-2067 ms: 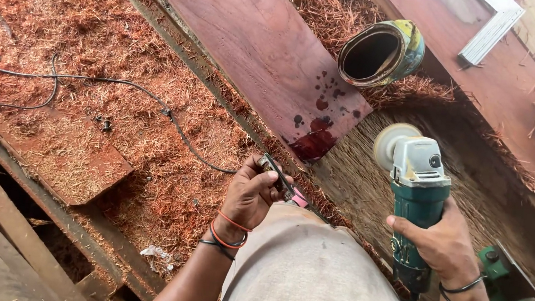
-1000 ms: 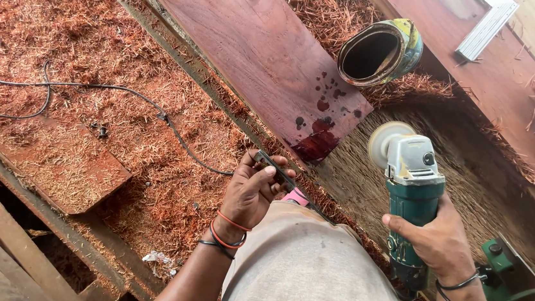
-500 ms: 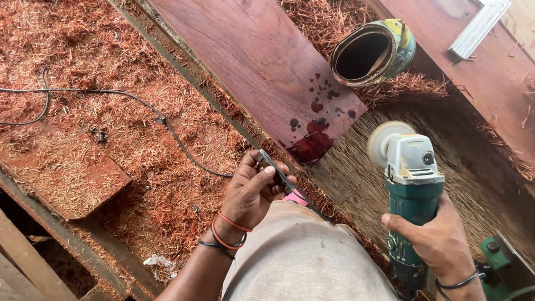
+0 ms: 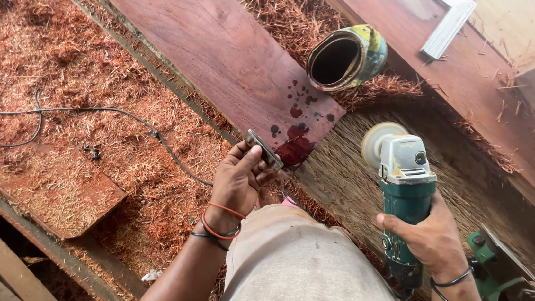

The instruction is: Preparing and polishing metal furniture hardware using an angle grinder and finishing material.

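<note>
The left hand (image 4: 239, 180) is now gripping a small flat metal wrench (image 4: 264, 149) raised slightly nearer the stained reddish plank (image 4: 192, 47) than before, while the right hand (image 4: 431, 239) is staying wrapped around the green angle grinder (image 4: 405, 188), disc still up, beside the tipped can (image 4: 345, 57).

Two hands work here: the left hand (image 4: 239, 180) at 7 o'clock grips one flat metal tool (image 4: 265, 149), the right hand (image 4: 431, 239) at 4 o'clock one green angle grinder (image 4: 403, 182). One tipped can (image 4: 346, 57) lies at 1 o'clock; one dark cable (image 4: 90, 112) trails at 9.
</note>
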